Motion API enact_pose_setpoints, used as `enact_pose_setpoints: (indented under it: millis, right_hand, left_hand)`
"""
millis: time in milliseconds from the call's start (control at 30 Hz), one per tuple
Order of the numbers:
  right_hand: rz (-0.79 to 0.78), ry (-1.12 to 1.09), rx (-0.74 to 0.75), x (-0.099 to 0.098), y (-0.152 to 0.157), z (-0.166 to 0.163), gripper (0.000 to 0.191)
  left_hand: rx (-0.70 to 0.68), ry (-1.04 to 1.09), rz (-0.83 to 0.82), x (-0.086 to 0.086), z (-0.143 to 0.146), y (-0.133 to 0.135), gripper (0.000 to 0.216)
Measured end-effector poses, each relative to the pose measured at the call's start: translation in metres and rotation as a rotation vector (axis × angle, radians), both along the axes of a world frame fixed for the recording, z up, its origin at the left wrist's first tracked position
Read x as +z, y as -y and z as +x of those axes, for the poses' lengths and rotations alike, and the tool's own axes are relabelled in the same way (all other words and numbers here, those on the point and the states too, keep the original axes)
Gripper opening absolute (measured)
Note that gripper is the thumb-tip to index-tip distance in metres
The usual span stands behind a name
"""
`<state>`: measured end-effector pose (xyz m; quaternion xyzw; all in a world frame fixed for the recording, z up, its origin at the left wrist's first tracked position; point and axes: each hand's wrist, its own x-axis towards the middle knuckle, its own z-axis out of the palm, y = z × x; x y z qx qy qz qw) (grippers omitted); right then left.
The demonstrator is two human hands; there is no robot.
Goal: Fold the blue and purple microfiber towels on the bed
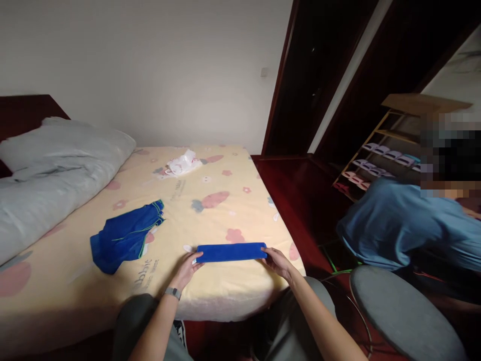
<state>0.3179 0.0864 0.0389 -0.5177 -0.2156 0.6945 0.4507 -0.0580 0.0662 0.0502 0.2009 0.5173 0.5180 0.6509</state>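
Note:
A long, narrow strip of folded blue cloth (pixel 232 252) stretches level between my two hands, just above or on the near part of the bed. My left hand (pixel 187 268) pinches its left end, and a small white patch shows at that corner. At the right end my right hand (pixel 277 260) grips it between thumb and fingers. To the left lies a rumpled blue garment (pixel 126 235) with green piping, apart from both hands.
The bed (pixel 210 296) has a yellow printed sheet. A crumpled white plastic bag (pixel 184 163) lies toward its far side, a grey quilt (pixel 63 165) at the left. On the right are a round grey stool (pixel 406 311), a person in a blue shirt (pixel 398 220) and a shoe rack (pixel 398 133).

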Motion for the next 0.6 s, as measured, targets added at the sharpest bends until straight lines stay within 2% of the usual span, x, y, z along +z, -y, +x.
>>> enact_pose_setpoints:
  millis: [133,267,400,533,600]
  right_hand:
    - [0.088,0.09,-0.108,-0.002,0.006,0.008,0.029]
    - [0.209,0.188,-0.21,-0.004,-0.007,0.023,0.043]
    - [0.298,0.312,-0.32,0.003,-0.049,0.045,0.051]
    - [0.402,0.441,-0.469,0.013,-0.114,0.069,0.051]
    - [0.443,0.545,-0.482,0.015,-0.151,0.081,0.051]
  left_hand:
    - [0.016,-0.1,0.04,-0.004,0.012,0.012,0.03]
    - [-0.019,-0.206,0.138,0.001,0.037,-0.002,0.041]
    - [-0.015,-0.283,0.213,0.013,0.074,-0.053,0.047]
    - [0.004,-0.327,0.26,0.012,0.114,-0.127,0.044]
    - [0.02,-0.37,0.268,0.008,0.133,-0.168,0.041]
